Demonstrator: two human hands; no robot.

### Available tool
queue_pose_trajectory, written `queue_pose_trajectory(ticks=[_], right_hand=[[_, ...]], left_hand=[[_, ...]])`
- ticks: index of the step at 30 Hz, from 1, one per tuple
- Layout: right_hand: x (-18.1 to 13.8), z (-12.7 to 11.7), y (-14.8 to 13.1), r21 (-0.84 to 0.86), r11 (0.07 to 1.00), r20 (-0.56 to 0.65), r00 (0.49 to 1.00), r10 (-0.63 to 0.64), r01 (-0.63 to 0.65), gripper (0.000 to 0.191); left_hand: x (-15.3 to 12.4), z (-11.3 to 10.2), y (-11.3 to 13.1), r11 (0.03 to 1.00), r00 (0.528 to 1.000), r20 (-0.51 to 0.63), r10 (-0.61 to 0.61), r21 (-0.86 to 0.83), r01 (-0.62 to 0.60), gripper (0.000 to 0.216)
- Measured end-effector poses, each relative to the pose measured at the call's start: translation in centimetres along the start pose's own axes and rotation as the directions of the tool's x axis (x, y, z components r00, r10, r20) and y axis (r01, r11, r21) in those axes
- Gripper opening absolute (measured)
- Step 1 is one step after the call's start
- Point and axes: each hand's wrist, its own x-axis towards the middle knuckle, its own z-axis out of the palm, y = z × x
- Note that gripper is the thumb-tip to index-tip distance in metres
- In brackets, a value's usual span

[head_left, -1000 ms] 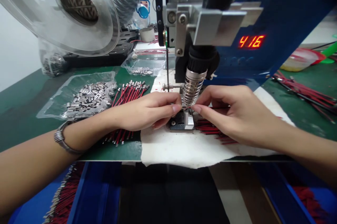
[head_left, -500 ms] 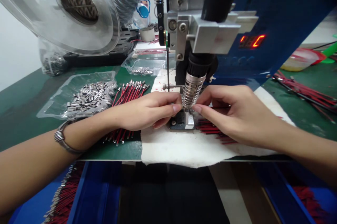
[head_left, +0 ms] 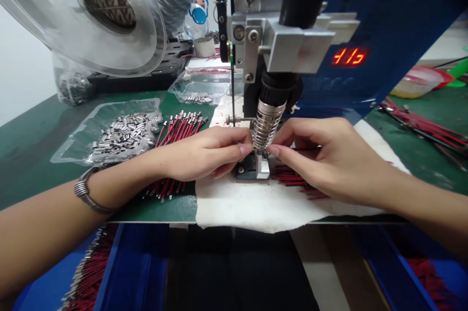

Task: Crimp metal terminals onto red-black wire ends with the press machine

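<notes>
My left hand (head_left: 215, 151) is pinched closed just left of the soldering iron's spring-wrapped tip (head_left: 266, 126). Whatever it holds is hidden behind its thumb and finger. On the other side of the tip, my right hand (head_left: 321, 155) pinches a thin dark wire (head_left: 315, 148), partly visible between its fingers. Both sets of fingertips nearly meet under the iron, above a small metal fixture (head_left: 262, 167). Red and black wires (head_left: 290, 175) lie on a white cloth (head_left: 256, 208) below my right hand. Left of my left hand lie red and black wires with metal ends (head_left: 181, 128).
A blue machine (head_left: 387, 18) with a lit red display (head_left: 349, 56) stands behind. A clear tray of small metal parts (head_left: 69, 147) sits at left, below a large clear reel (head_left: 149, 48). More wires (head_left: 435, 128) lie right. Blue bins (head_left: 124, 267) are below the table edge.
Both hands hold almost the same position at the iron's tip. The characters on the red display have changed.
</notes>
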Motion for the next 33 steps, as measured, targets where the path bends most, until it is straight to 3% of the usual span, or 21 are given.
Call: queue_pose_trajectory(ticks=[16,27,33], right_hand=[[-0.1,-0.19,-0.16,-0.031,0.999,0.02,1.0,-0.017,0.017,0.013],[0.02,-0.29,0.24,-0.123,0.973,0.061,0.98,-0.188,0.194,0.006],[0.06,-0.51,0.66,-0.213,0.928,0.109,0.951,-0.288,0.305,0.016]], left_hand=[[-0.17,-0.15,0.44,0.998,1.0,-0.017,-0.019,0.053,0.02,0.03],[-0.08,-0.15,0.21,1.0,1.0,0.018,-0.009,0.004,0.009,0.028],[-0.08,-0.32,0.55,0.997,0.999,0.041,-0.007,0.08,0.004,0.037]])
